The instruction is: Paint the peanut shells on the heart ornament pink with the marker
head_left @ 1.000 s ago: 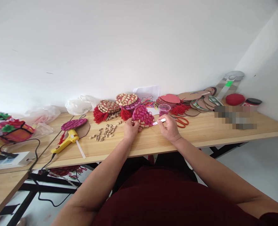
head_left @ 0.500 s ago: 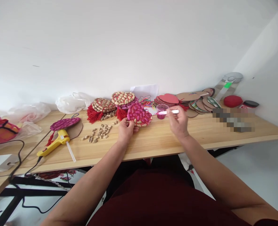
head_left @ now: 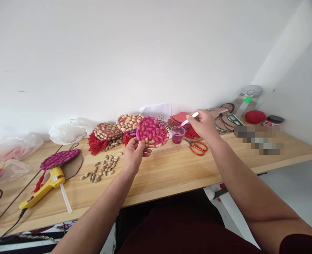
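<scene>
My left hand [head_left: 134, 153] grips the lower left edge of a peanut-covered disc [head_left: 152, 131], held up over the table. Most of its peanuts are magenta; some along the lower edge are still pale. In my right hand [head_left: 205, 125] is a white-handled paintbrush [head_left: 191, 119], its pink tip slanting down over a clear plastic cup [head_left: 178, 134] with magenta paint inside. Below that hand lie orange-handled scissors [head_left: 198, 147]. Loose peanuts [head_left: 104, 168] are scattered to the left of my left hand.
A yellow glue gun [head_left: 43, 188] lies at left beside a magenta peanut disc [head_left: 59, 158]. Pale peanut discs with red tassels [head_left: 108, 131] stand behind. Cardboard pieces [head_left: 181, 118], red yarn [head_left: 255, 116] and a dark-lidded jar [head_left: 273, 120] sit towards the right. Plastic bags [head_left: 68, 130] rest near the wall.
The brush has moved from beside the disc to above the paint cup, as my right hand rose and tilted it. The scissors now show. The view has shifted a little.
</scene>
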Motion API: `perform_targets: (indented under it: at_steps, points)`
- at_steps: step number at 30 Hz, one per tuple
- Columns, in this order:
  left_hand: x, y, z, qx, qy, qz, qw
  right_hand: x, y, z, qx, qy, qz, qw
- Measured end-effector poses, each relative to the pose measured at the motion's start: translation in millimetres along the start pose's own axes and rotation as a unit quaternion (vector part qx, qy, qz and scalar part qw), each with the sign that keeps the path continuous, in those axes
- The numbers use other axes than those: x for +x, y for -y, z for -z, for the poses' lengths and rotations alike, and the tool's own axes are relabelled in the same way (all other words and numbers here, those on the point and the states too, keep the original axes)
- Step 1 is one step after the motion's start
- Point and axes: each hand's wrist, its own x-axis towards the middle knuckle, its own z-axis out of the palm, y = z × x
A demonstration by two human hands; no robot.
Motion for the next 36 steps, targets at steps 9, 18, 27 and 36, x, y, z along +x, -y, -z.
perform_targets:
  at_steps: [9, 18, 27, 36]
  points:
    - [13, -1, -9.6, 0.002, -0.004, 0.004, 1.000, 22, 6, -6, -0.069, 0.153, 0.049, 0.985]
    - [31, -5, -28.1, -0.006, 0.005, 0.042, 0.999, 11, -4, -14, -0.050, 0.171, 0.101, 0.979]
    - [49, 9, -31.1, 0.003, -0.005, 0.014, 1.000, 5, -12, -21, -0.075, 0.157, 0.123, 0.977]
    - [43, 23, -22.6, 0.009, 0.000, 0.004, 1.000, 2, -10, -22, -0.088, 0.184, 0.108, 0.973]
